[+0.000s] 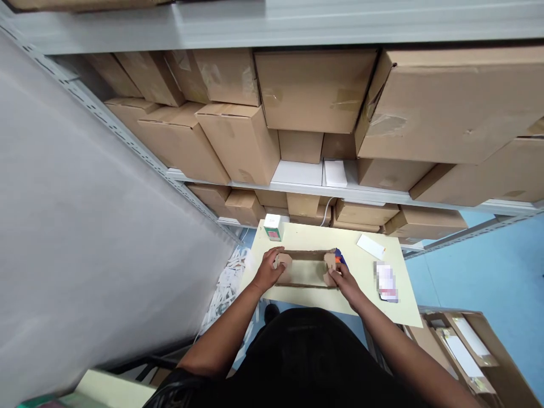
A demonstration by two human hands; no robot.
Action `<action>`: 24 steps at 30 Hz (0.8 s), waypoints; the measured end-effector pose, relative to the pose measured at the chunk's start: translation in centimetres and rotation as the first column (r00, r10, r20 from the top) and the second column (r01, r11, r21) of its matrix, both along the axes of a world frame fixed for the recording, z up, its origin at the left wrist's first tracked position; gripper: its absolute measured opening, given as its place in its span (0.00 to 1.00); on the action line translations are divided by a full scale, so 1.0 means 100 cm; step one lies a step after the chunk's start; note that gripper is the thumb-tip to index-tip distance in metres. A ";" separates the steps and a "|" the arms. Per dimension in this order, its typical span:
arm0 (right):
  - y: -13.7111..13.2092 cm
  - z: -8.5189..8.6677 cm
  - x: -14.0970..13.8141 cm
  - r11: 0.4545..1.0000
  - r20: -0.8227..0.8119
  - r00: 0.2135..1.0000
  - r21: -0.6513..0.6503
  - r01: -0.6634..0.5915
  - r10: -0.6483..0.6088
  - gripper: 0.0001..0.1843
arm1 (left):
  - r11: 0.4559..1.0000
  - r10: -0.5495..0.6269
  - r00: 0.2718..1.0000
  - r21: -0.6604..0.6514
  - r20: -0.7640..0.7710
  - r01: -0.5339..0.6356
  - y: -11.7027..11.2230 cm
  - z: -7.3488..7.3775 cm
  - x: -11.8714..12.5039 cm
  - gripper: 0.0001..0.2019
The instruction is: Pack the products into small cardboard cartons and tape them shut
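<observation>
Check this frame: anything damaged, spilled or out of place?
Two things. White strips lie heaped on the floor left of the table, like loose scrap. The cardboard box held by the left hand and right hand has ragged edges and looks bottomless: a pale surface matching the table shows inside.

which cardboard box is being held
The open cardboard box at the table, left hand and right hand at its ends; no hand touches the shelf boxes or lower-right carton.

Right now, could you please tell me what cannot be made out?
All in the head view:
Blue-orange object: partly hidden by right hand and carton.
White-pink item: blurred by pixelation.
White-and-green box: lettering too small to read.
Topmost brown box: cut off by picture's top edge.
</observation>
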State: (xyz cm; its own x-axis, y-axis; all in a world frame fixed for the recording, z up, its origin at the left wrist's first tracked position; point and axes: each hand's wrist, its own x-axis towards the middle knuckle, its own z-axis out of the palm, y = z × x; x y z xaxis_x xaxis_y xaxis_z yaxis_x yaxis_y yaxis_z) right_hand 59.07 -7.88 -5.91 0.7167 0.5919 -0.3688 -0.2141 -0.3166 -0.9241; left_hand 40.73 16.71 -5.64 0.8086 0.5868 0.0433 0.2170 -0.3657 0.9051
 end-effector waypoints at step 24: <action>0.037 -0.034 -0.031 0.808 0.287 0.941 -0.589 0.024 0.182 0.19 | 0.913 -0.250 0.962 0.305 -0.108 0.271 0.043 -0.038 -0.003 0.16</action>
